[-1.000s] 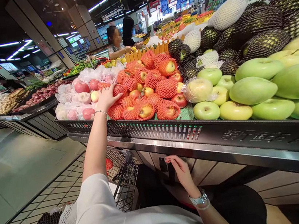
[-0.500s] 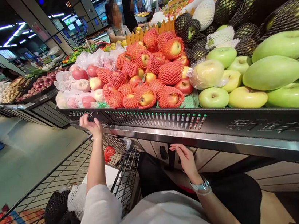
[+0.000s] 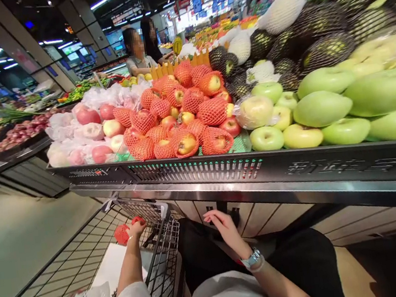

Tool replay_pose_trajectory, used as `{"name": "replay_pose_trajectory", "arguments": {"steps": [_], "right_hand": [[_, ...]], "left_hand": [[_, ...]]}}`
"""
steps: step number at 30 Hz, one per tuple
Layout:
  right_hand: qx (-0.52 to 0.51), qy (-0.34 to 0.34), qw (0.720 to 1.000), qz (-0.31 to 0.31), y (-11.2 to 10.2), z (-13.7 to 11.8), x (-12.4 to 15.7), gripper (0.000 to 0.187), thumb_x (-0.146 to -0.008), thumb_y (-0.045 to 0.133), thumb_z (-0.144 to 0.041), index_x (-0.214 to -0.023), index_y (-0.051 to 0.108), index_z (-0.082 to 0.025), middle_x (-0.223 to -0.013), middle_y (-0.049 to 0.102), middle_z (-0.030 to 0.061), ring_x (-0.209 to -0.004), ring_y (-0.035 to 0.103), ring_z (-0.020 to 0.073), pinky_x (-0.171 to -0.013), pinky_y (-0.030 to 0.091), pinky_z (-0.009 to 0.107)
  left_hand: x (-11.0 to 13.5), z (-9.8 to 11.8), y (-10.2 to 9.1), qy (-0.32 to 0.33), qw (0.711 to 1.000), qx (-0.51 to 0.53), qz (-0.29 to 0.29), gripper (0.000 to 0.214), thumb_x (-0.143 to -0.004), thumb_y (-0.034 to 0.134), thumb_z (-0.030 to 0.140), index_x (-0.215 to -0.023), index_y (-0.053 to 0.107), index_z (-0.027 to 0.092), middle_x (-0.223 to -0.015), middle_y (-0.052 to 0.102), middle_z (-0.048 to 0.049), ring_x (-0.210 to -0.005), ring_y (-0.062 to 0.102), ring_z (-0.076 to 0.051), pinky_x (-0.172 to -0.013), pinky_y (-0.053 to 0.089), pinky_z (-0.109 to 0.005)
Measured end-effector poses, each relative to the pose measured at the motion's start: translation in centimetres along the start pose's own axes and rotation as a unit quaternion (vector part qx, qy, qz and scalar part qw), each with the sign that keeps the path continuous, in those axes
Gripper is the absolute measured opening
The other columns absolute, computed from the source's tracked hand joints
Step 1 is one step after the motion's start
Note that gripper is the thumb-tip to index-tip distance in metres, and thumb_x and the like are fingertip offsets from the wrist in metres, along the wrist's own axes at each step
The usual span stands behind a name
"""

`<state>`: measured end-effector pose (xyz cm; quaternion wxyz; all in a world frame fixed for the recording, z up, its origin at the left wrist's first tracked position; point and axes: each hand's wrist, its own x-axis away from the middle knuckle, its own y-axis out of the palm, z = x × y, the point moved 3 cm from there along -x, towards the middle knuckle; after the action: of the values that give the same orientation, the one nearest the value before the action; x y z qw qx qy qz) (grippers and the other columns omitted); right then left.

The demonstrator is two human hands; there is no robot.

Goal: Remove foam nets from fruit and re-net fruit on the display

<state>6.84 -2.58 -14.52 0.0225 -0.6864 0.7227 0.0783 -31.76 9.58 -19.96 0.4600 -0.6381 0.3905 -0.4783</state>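
My left hand (image 3: 134, 229) reaches down inside the shopping cart (image 3: 91, 226), its fingers closed on an apple in a red foam net (image 3: 139, 220). Just left of that hand lies another red-netted apple (image 3: 122, 234), near a flat white object (image 3: 107, 263) whose kind I cannot make out. My right hand (image 3: 223, 223), with a watch (image 3: 252, 258) on the wrist, hangs in front of the display stand with fingers stretched out and holds nothing. Above both hands, a pile of apples in red nets (image 3: 180, 102) fills part of the black display tray (image 3: 201, 170).
Pink apples in clear plastic (image 3: 89, 128) lie to the left, green apples (image 3: 266, 138) and dark-netted melons (image 3: 327, 51) to the right. The stand's metal edge (image 3: 189, 191) runs over the cart's end. Onions (image 3: 30, 125) sit on another stand. Two people (image 3: 139, 61) are behind the fruit.
My left hand has moved from the tray's front edge down into the cart and closed on a red-netted apple. The view has turned right. My right hand still holds nothing.
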Motion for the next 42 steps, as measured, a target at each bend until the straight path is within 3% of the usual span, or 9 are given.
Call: {"name": "replay_pose_trajectory", "arguments": {"steps": [5,11,14,17,21,23,29,35,42], "right_hand": [[-0.012,-0.004,1.000,0.029,-0.5,-0.1,0.1,0.033,-0.092,0.049,-0.044,-0.088,0.070,-0.020,-0.079,0.070,0.0047,-0.077,0.066,0.0169,-0.074,0.051,0.028],[-0.036,-0.009,0.999,0.021,-0.5,-0.7,0.5,0.032,-0.089,0.055,-0.047,-0.087,0.071,-0.019,-0.079,0.071,0.0048,-0.076,0.068,0.0168,-0.073,0.055,0.028],[-0.053,-0.016,0.998,0.008,-0.2,-1.5,0.7,0.028,-0.088,0.058,-0.044,-0.089,0.073,-0.020,-0.085,0.073,0.0056,-0.081,0.069,0.0178,-0.076,0.056,0.029],[-0.078,-0.042,0.996,-0.001,-0.2,-2.9,0.7,0.023,-0.089,0.057,-0.039,-0.096,0.074,-0.024,-0.096,0.074,0.0055,-0.090,0.069,0.0189,-0.083,0.056,0.032],[-0.063,-0.090,0.994,-0.010,-0.5,-5.1,1.2,0.022,-0.091,0.054,-0.030,-0.101,0.073,-0.027,-0.103,0.073,0.0053,-0.096,0.067,0.0191,-0.087,0.054,0.033],[-0.029,-0.111,0.993,0.035,-1.3,-5.6,1.6,0.019,-0.090,0.055,-0.027,-0.092,0.074,-0.025,-0.093,0.073,0.0049,-0.087,0.067,0.0181,-0.080,0.053,0.030],[-0.049,-0.166,0.954,0.246,-4.4,-5.4,2.3,0.021,-0.089,0.052,-0.024,-0.072,0.064,-0.022,-0.075,0.061,0.0013,-0.074,0.059,0.0145,-0.069,0.048,0.025],[-0.066,-0.096,0.989,0.089,-4.1,-5.9,1.0,0.018,-0.082,0.060,-0.031,-0.073,0.072,-0.020,-0.072,0.070,0.0032,-0.066,0.062,0.0170,-0.063,0.052,0.028],[-0.053,-0.053,0.996,0.050,-5.9,-6.6,1.1,0.016,-0.078,0.066,-0.027,-0.089,0.077,-0.022,-0.081,0.076,0.0035,-0.073,0.068,0.0215,-0.070,0.056,0.033]], "left_hand": [[-0.6,0.2,-2.5,0.049,0.996,0.028,0.072,0.016,-0.088,0.059,0.026,-0.095,0.064,0.012,-0.101,0.066,-0.0077,-0.101,0.061,-0.023,-0.092,0.048,-0.045],[-0.5,-1.5,-12.5,0.118,0.938,0.187,0.266,0.016,-0.077,0.050,0.033,-0.072,0.058,0.020,-0.076,0.069,-0.0070,-0.075,0.066,-0.024,-0.076,0.053,-0.037],[2.4,-1.2,-17.3,0.117,0.877,0.257,0.389,0.026,-0.082,0.044,0.044,-0.084,0.057,0.021,-0.088,0.068,-0.0085,-0.080,0.065,-0.025,-0.078,0.054,-0.040],[7.5,3.1,-20.4,0.196,0.820,0.307,0.441,0.028,-0.087,0.044,0.046,-0.089,0.060,0.024,-0.094,0.069,-0.0056,-0.091,0.066,-0.024,-0.086,0.054,-0.041],[15.7,14.0,-21.3,0.605,0.706,0.314,0.195,0.037,-0.090,0.042,0.049,-0.090,0.070,0.024,-0.089,0.073,-0.0075,-0.093,0.067,-0.025,-0.095,0.049,-0.045],[18.7,18.1,-20.8,0.698,0.662,0.270,0.041,0.041,-0.092,0.040,0.051,-0.102,0.068,0.022,-0.097,0.073,-0.0089,-0.101,0.065,-0.025,-0.108,0.037,-0.048],[20.5,20.7,-20.7,0.708,0.618,0.334,-0.075,0.043,-0.093,0.038,0.051,-0.101,0.066,0.019,-0.091,0.072,-0.0096,-0.089,0.065,-0.021,-0.112,0.028,-0.049],[21.5,21.5,-21.5,0.717,0.595,0.341,-0.121,0.050,-0.092,0.035,0.057,-0.100,0.068,0.020,-0.092,0.073,-0.0117,-0.093,0.063,-0.024,-0.102,0.039,-0.045],[23.0,24.1,-21.3,0.722,0.603,0.270,-0.206,0.054,-0.093,0.033,0.057,-0.107,0.067,0.017,-0.101,0.072,-0.0135,-0.100,0.063,-0.025,-0.096,0.045,-0.038]]}}
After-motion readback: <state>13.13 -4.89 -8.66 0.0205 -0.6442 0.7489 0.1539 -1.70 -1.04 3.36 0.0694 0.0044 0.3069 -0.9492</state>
